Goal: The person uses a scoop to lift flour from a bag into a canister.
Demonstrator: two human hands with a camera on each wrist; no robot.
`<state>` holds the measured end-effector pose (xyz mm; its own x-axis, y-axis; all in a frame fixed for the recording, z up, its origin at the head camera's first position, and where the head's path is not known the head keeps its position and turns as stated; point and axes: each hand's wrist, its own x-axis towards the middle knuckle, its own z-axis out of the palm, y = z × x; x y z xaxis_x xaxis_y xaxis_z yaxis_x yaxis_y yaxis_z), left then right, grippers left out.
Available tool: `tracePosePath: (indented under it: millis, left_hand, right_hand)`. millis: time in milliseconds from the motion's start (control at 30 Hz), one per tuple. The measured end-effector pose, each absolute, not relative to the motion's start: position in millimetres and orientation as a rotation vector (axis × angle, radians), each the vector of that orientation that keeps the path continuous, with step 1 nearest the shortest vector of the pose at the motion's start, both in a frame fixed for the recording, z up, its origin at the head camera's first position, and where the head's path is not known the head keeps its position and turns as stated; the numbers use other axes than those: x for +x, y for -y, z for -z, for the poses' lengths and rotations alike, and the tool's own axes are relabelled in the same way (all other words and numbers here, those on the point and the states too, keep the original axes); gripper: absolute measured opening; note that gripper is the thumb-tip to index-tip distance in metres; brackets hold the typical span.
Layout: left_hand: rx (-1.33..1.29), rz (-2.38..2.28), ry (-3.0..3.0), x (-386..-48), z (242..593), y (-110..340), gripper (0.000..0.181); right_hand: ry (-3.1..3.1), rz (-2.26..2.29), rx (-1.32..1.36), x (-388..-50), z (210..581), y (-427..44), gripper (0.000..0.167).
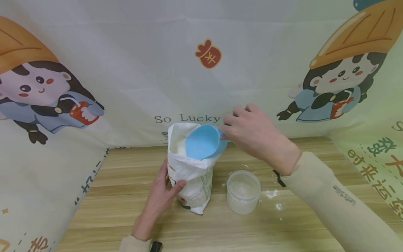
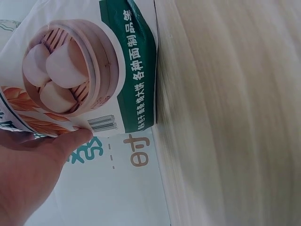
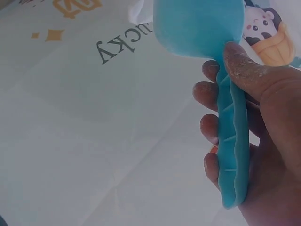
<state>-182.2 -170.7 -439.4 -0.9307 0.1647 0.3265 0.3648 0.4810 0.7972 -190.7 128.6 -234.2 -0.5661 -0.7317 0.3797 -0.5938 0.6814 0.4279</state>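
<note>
A white flour bag [image 1: 196, 180] stands upright with its top gaping and white flour inside. My left hand [image 1: 160, 194] grips its side, thumb across the front; in the left wrist view the thumb lies beside the barcode, below a printed picture of steamed buns on the bag [image 2: 70, 66]. My right hand [image 1: 256, 133] holds a light blue scoop [image 1: 203, 141], whose bowl is tilted at the bag's mouth. The right wrist view shows fingers and thumb curled around the ribbed handle [image 3: 228, 136]. White powder dusts those fingertips.
To the right of the bag, a clear round jar [image 1: 243, 196] holds some white powder. Spilled powder [image 1: 272, 193] speckles the wooden tabletop [image 1: 214, 232] beside it. A printed cloth [image 1: 141, 70] walls in the back and both sides.
</note>
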Motion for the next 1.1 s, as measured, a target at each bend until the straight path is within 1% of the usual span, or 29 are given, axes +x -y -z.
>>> tracePosePath:
  millis: [133,267,400,600,867,1100]
  left_hand:
    - [-0.445,1.418,2.532,-182,440,171,0.098]
    - [-0.44,1.427,2.531,-182,439,171,0.097]
    - [-0.44,1.442,2.53,-182,439,171,0.097]
    - [-0.448,1.456,2.526,-182,439,171,0.097]
    - [-0.434,1.46,2.54,-181,438,171,0.097]
    - [-0.441,1.464,2.528,-182,438,170,0.097]
  right_hand:
    - [2.36,0.396,1.02,-191,232,-122,0.02]
    - [2.319,0.496,1.031,-191,230,-115,0.013]
    - [2.287,0.56,1.023,-191,230,-108,0.016]
    - [2.226,0.594,0.978,-191,235,-99,0.012]
    - [2.205,0.662,1.019,-193,244,-90,0.008]
    - [2.295,0.697,1.047,-193,252,-81,0.009]
